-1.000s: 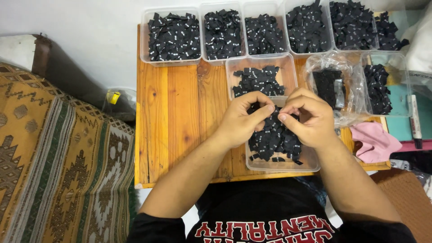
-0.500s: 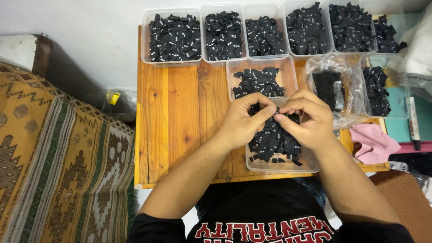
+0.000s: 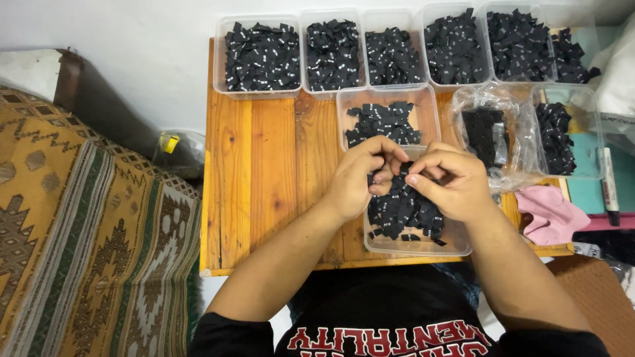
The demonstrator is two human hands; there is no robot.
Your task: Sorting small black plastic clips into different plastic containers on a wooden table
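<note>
Both of my hands hover over a clear plastic tub (image 3: 456, 246) near the table's front edge; it is filled with small black fabric labels (image 3: 403, 211). My left hand (image 3: 360, 175) and my right hand (image 3: 446, 180) meet above it, fingertips pinched together on one or a few of the black labels between them. A second clear tub (image 3: 430, 106) just behind holds a smaller heap of the same labels.
A row of several clear tubs of black labels (image 3: 261, 56) lines the back of the wooden table (image 3: 258, 172). A clear bag with labels (image 3: 486, 135), a pink cloth (image 3: 549, 215) and a marker (image 3: 608, 185) lie to the right. A patterned rug (image 3: 86, 238) covers the floor on the left.
My hands stay over the near tub; the fingers have shifted slightly while working the labels between them.
</note>
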